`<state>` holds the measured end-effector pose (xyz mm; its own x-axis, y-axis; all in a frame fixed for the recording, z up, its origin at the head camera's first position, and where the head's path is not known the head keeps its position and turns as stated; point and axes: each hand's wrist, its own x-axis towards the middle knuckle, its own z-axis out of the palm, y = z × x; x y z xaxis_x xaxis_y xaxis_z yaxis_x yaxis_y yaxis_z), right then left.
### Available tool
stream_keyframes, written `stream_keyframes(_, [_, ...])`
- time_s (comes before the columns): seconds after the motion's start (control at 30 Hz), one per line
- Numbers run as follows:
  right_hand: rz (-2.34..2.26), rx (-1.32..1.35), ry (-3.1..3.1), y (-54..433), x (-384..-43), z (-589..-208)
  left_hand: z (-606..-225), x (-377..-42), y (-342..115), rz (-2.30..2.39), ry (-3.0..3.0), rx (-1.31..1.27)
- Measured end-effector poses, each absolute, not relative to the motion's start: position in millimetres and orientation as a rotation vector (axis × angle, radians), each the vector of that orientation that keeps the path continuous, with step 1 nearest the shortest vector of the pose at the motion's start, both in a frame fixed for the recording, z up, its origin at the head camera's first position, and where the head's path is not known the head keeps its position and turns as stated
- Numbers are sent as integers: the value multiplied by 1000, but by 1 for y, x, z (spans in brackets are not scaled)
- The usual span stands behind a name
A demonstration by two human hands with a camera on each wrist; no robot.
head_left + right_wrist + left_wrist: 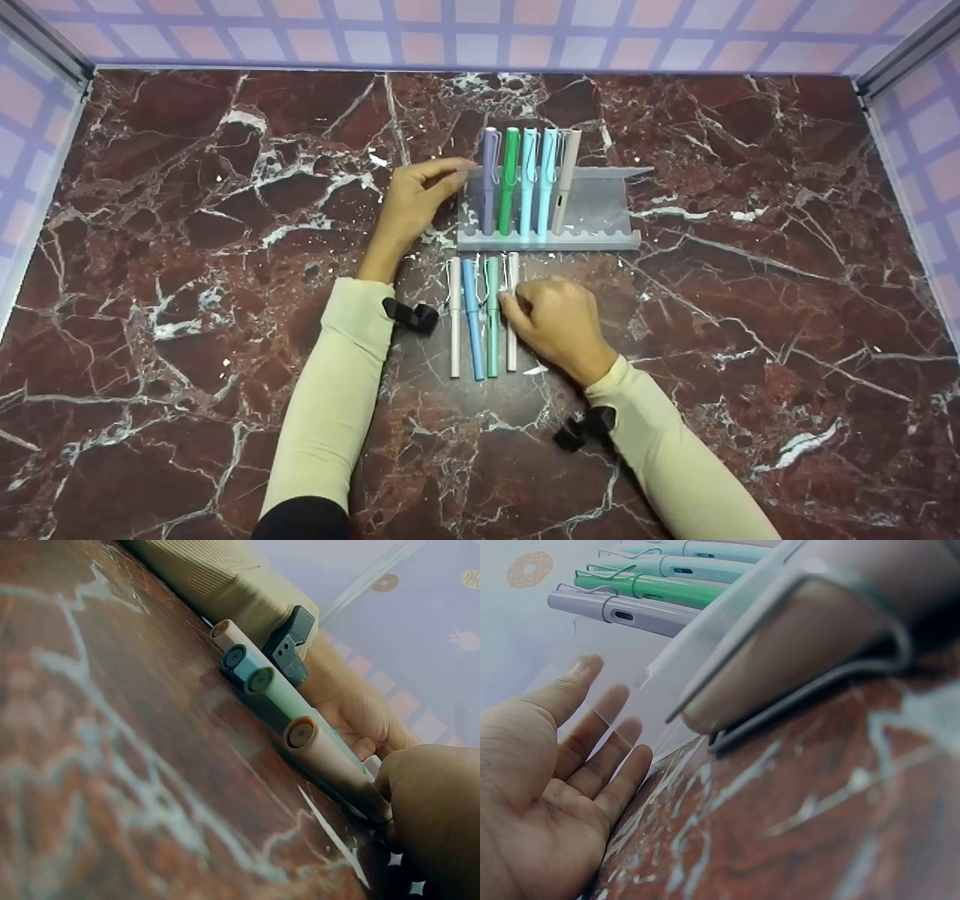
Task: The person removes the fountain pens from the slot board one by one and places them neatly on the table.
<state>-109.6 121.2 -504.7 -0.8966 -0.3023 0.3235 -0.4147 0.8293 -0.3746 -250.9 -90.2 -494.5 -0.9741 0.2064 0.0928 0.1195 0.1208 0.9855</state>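
Observation:
My left hand (420,193) holds the left edge of a clear pen stand (600,206), its thumb and fingers at the upper corner. In the left wrist view, some of its fingers (600,757) show through the clear panel. A purple pen (489,180), a green pen (508,180), two light blue pens and a beige pen (568,169) stand in its notches. My right hand (559,322) pinches a pale pink pen (512,349) lying in front of the stand; its curled fingertips are partly hidden. Left of it lie a mint green pen (493,341), a blue pen (472,330) and another pale pen (454,337).
Dark red marbled table (187,360) surrounds everything. Checkered panels (420,34) rise at the back and both sides. Black wrist mounts (412,315) sit on both sleeves, the left one close to the row of lying pens.

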Motion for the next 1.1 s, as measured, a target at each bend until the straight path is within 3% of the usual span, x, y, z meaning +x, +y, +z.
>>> stream_keyframes(0.33, [667, 583, -2757, 123, -110, -505, -463, -233, -87, 1978, 2317, 309])
stream_keyframes(1.1, [1087, 476, -2602, 132, -122, -502, -493, -250, -90, 2023, 2288, 338])
